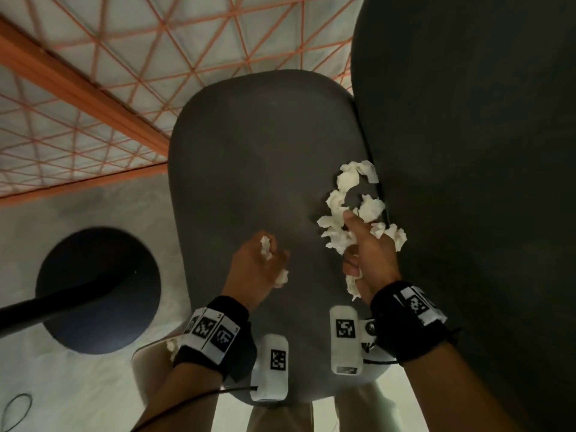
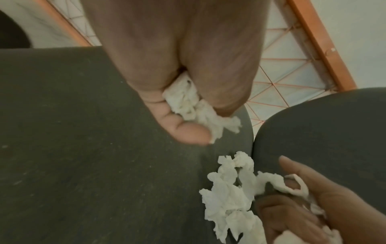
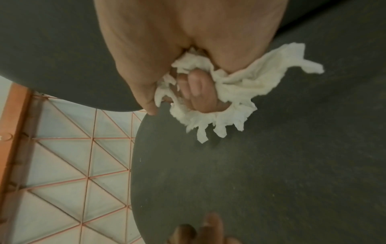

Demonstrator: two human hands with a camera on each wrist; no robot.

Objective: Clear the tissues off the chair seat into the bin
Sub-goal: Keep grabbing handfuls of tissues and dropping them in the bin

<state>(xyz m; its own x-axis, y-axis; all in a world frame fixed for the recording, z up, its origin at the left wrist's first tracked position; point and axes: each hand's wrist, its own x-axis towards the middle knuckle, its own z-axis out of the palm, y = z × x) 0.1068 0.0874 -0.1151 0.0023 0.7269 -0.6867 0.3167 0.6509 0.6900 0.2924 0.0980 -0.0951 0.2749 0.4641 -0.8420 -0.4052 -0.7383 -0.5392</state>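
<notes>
Crumpled white tissues (image 1: 352, 194) lie along the right edge of the dark grey chair seat (image 1: 249, 157), against the chair back (image 1: 467, 151). My right hand (image 1: 367, 251) is among them, fingers curled round a wad of tissue (image 3: 225, 92), index finger pointing out. My left hand (image 1: 258, 260) hovers over the middle of the seat and grips a smaller wad (image 2: 194, 109). In the left wrist view the loose tissues (image 2: 227, 194) sit beside my right hand (image 2: 309, 206). The bin is the dark round opening (image 1: 96, 288) on the floor at left.
A black curved bar (image 1: 62, 297) crosses over the bin's opening. An orange-framed mesh panel (image 1: 124, 57) stands beyond the seat. A cable loop (image 1: 15, 413) lies on the pale floor at bottom left. A scrap of tissue (image 1: 171, 346) shows beside my left wrist.
</notes>
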